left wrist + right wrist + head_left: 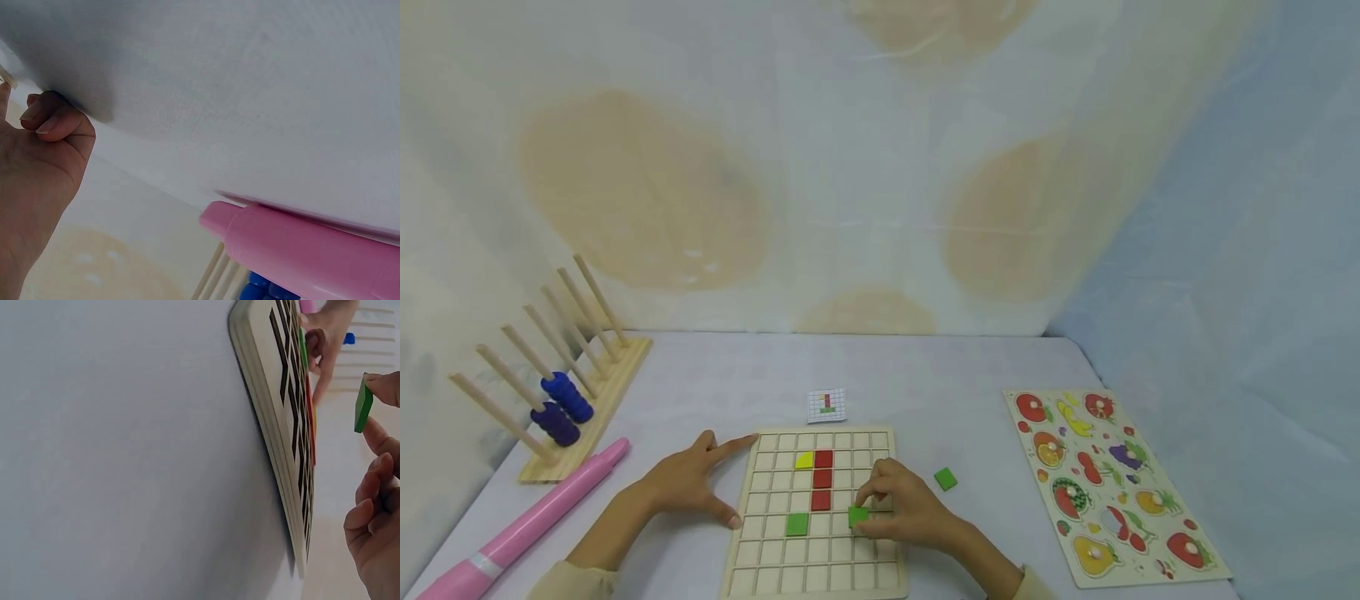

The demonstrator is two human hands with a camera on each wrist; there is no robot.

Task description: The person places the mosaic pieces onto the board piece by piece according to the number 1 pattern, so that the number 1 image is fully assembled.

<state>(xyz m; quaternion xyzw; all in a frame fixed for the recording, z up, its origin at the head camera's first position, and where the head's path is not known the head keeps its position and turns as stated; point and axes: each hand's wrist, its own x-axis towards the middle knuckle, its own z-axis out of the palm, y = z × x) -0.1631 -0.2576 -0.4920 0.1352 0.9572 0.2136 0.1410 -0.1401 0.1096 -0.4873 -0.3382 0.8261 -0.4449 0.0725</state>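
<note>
A wooden grid board [767, 577] lies on the table. One yellow tile [805, 460] sits beside the top of a column of three red tiles [822, 478], with a green tile [797, 524] lower left of them. My right hand [906, 510] pinches another green tile [857, 517] between thumb and index finger over the board's right half; the right wrist view shows this tile tilted on edge, above the board. Thumb and index finger of my left hand [683, 482] are spread along the board's left edge, and its other fingers are curled in.
Right of the board lies a loose green tile [945, 478]. A small pattern card [827, 406] rests behind it. At left are a pink tube-shaped object [535, 525] and a peg stand [617, 383] with blue and purple beads. A fruit puzzle board [1112, 492] lies far right.
</note>
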